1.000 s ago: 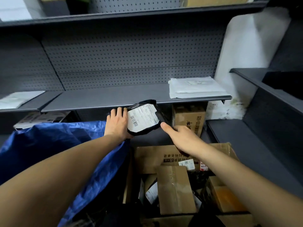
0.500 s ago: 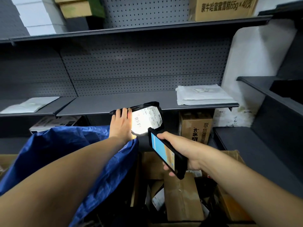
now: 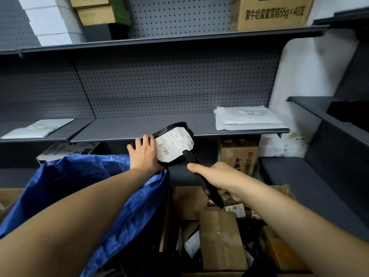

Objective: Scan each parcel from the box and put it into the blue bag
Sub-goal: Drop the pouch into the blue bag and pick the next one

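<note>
My left hand (image 3: pixel 144 153) grips a black plastic parcel (image 3: pixel 175 144) with a white barcode label, held up in front of the grey shelf, above the far rim of the blue bag (image 3: pixel 89 188). My right hand (image 3: pixel 217 177) grips a black handheld scanner (image 3: pixel 201 176), its top end pointing at the label and nearly touching the parcel. Below my right arm stands the open cardboard box (image 3: pixel 185 202) with several parcels inside, among them a taped brown carton (image 3: pixel 219 238).
A grey pegboard shelf (image 3: pixel 139 126) runs across at hand height, with white mailers (image 3: pixel 245 117) on its right and a flat mailer (image 3: pixel 38 127) on its left. A brown carton (image 3: pixel 237 154) sits under it. A dark side shelf (image 3: pixel 329 176) is at the right.
The scanner has turned edge-on and moved closer to the label; its screen no longer faces me and the bright light on the label is gone. The parcel stays held up.
</note>
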Motion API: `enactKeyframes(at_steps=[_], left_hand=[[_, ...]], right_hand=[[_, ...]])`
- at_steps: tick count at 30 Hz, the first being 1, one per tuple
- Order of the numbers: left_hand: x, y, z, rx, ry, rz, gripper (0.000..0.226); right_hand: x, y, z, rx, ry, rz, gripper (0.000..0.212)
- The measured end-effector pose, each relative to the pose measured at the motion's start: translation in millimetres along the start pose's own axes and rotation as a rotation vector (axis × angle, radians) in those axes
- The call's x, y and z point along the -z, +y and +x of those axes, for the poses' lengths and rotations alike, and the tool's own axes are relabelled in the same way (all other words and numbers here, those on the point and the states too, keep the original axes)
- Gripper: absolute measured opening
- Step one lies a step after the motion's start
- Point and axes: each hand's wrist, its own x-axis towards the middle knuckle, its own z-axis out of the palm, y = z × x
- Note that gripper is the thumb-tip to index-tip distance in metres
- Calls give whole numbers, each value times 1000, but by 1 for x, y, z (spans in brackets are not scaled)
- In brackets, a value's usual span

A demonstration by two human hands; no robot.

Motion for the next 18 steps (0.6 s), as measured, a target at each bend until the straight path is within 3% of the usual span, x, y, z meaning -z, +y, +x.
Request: enactKeyframes(at_steps=[4,12,18], left_hand=[[11,-5,-3,189,-65,-132,119],[27,-56,-10,317,-143,-167,114],[29,-112,-24,358,-203,-167,114]], right_hand=[[-1,-7,3,179,192,-214,59],[-13,-41,5,411,510,-806,79],[-31,-68,18,478,534,-889,81]])
